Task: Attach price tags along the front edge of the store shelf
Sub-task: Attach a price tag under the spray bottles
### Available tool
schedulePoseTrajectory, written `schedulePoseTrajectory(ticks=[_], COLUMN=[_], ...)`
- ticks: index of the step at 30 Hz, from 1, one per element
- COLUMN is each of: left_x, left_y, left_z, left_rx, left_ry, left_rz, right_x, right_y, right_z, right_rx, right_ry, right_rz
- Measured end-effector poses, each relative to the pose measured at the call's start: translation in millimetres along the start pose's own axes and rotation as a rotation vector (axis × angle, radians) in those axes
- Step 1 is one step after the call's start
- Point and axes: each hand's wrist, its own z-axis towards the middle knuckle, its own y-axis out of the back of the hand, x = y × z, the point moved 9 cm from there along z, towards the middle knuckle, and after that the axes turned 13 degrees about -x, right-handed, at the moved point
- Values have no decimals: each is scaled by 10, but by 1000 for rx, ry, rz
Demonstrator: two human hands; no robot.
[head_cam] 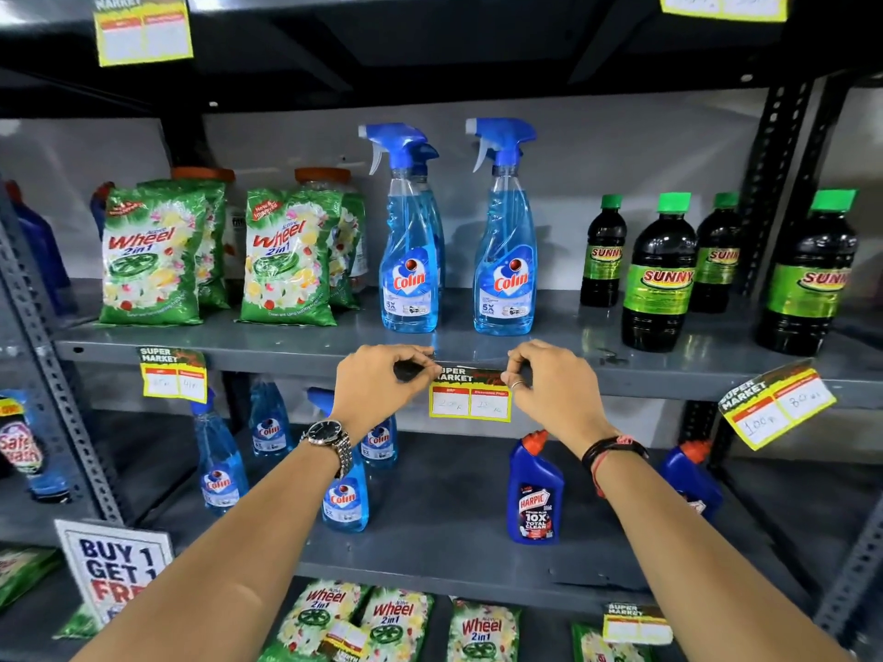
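A yellow-bordered price tag point(470, 396) with a black "SUPER MARKET" header lies against the front edge of the grey metal shelf point(296, 353), below two blue Colin spray bottles point(410, 260). My left hand point(377, 382) pinches its top left corner. My right hand point(544, 379), wearing a ring, pinches its top right corner. Both hands press the tag's upper strip against the shelf edge. Another tag point(174, 375) hangs on the same edge to the left, and a tilted tag point(776, 406) hangs to the right.
Green Wheel detergent bags point(148, 260) stand left on the shelf, dark Sunny bottles point(662, 274) right. Below are more Colin bottles point(220, 470), blue Harpic bottles point(533, 494) and a "Buy 1 Get 1" sign point(114, 566). Perforated uprights point(774, 183) frame the rack.
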Motion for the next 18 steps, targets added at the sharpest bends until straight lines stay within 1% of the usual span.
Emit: schedulePoseTrajectory(ticks=[4, 9, 12, 18], left_x=[-10, 67, 67, 40], left_y=[14, 1, 17, -32], left_z=[25, 64, 57, 26], left_rx=[-21, -12, -35, -56], left_ry=[3, 92, 112, 118], left_rz=[17, 1, -3, 28], right_x=[34, 94, 122, 163], right_y=[-3, -16, -36, -90], right_z=[25, 36, 51, 88], right_rx=[-6, -50, -36, -58], right_ry=[-12, 6, 17, -57], right_rz=[-41, -131, -165, -204])
